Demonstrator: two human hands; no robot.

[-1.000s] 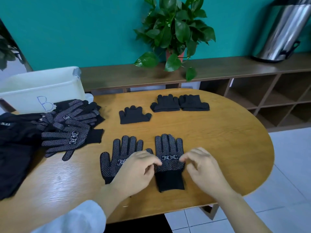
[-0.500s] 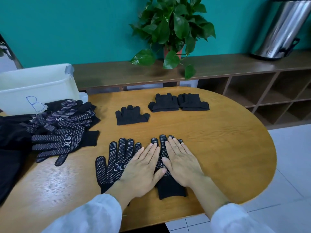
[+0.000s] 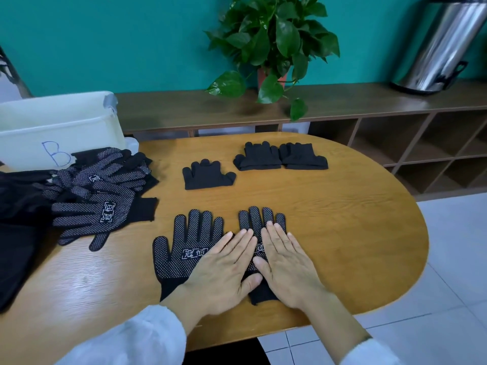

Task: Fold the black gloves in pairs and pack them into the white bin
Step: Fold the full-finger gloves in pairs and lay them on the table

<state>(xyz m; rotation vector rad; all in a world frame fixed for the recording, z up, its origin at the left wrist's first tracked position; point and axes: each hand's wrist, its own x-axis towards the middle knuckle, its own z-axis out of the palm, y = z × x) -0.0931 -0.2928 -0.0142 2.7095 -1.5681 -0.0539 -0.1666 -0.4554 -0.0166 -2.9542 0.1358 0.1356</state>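
Two black dotted gloves lie flat, side by side, near the table's front edge. My left hand (image 3: 224, 267) and my right hand (image 3: 287, 262) press flat, fingers straight, on the right glove (image 3: 263, 217); only its fingertips and cuff show. The left glove (image 3: 184, 248) lies partly under my left hand. Three folded glove pairs sit farther back: one (image 3: 207, 173) in the middle, two (image 3: 257, 156) (image 3: 303, 156) side by side to its right. A heap of loose dotted gloves (image 3: 102, 196) lies at the left, in front of the white bin (image 3: 60, 127) marked B.
Black cloth (image 3: 18, 233) drapes over the table's left edge. The wooden oval table (image 3: 342, 233) drops off to tiled floor at the right. Behind it runs a low shelf unit with a potted plant (image 3: 271, 43) and a steel urn (image 3: 442, 43).
A second ago my fingertips pinched at the right glove's palm. Both hands then spread flat on it and have slid a little toward its cuff since.
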